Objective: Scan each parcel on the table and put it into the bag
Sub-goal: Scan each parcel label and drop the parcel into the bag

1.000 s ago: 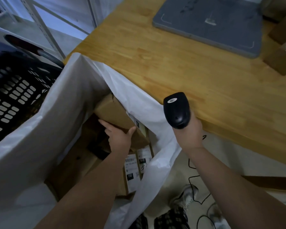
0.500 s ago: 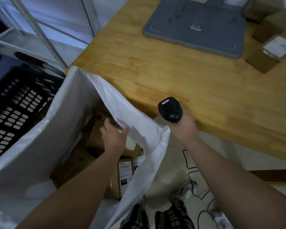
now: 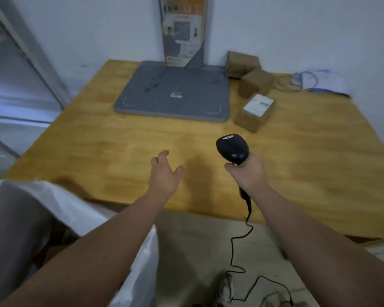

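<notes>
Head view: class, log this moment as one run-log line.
left hand open, empty, over table | right hand grips scanner | three parcels on table right of grey pad | bag at lower left

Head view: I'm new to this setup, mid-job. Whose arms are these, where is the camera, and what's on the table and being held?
There is no machine. A person works with bare hands, and the single camera sits on their head, looking forward and down. The left hand is open and empty above the table. The right hand grips a black corded scanner. On the table lie a grey pad and three brown parcels at the back right: one by the wall, one in the middle, and the nearest, which has a white label. The white bag is at lower left, beside the table.
</notes>
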`<action>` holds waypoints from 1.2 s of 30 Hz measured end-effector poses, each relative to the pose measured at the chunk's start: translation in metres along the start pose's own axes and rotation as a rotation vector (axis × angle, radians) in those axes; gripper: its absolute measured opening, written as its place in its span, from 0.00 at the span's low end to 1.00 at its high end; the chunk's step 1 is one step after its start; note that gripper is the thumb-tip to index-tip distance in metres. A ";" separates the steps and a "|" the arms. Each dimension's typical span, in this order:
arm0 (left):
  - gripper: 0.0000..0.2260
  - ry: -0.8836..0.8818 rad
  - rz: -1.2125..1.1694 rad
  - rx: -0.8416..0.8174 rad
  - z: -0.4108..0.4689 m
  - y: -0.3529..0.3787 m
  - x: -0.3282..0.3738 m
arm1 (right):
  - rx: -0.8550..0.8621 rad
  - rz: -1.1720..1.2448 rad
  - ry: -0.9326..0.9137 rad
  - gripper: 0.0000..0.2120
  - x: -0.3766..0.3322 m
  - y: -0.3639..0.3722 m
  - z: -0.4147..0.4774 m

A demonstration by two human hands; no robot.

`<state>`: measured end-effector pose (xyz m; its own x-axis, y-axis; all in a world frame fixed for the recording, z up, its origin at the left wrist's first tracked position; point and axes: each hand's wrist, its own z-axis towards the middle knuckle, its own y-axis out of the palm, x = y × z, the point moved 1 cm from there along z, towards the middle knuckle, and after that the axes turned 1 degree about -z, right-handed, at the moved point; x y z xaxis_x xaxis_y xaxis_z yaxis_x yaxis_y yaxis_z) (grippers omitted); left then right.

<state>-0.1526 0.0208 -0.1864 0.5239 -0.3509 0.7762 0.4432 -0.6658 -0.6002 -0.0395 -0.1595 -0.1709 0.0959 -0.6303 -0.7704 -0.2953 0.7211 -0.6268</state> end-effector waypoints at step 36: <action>0.40 0.551 0.878 -0.409 0.243 0.230 0.202 | 0.126 0.197 0.243 0.12 0.094 -0.112 0.247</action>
<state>0.2317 -0.0433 -0.2146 0.0979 -0.9832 0.1538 -0.2491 -0.1738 -0.9528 0.2376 -0.2287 -0.2018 -0.1854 -0.5149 -0.8369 -0.1644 0.8560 -0.4902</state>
